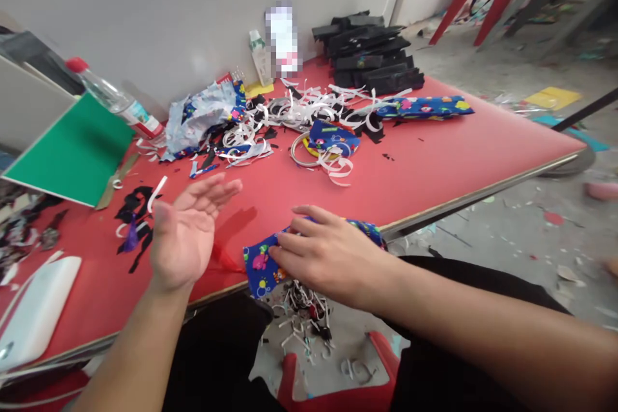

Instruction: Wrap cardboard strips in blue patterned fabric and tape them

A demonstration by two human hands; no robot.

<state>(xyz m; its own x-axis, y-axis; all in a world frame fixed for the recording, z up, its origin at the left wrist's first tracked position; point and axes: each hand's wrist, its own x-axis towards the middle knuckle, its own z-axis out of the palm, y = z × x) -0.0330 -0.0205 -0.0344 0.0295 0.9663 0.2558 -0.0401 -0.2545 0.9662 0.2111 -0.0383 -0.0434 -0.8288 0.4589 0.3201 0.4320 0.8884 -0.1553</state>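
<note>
A small piece of blue patterned fabric (261,265) lies at the near edge of the red table (434,167). My right hand (328,254) lies flat on top of it, fingers stretched out and pressing it down. My left hand (186,232) hovers just left of the fabric, palm turned up, fingers spread and holding nothing. More blue patterned pieces lie further back: one (333,136) by the white strips and a long one (425,106) near the far right.
White paper strips (299,112) and crumpled wrapping (203,119) litter the table's middle. A black stack (369,55) sits at the back, a green board (72,151) and a bottle (116,100) at left, a white object (36,309) near left. Scraps cover the floor.
</note>
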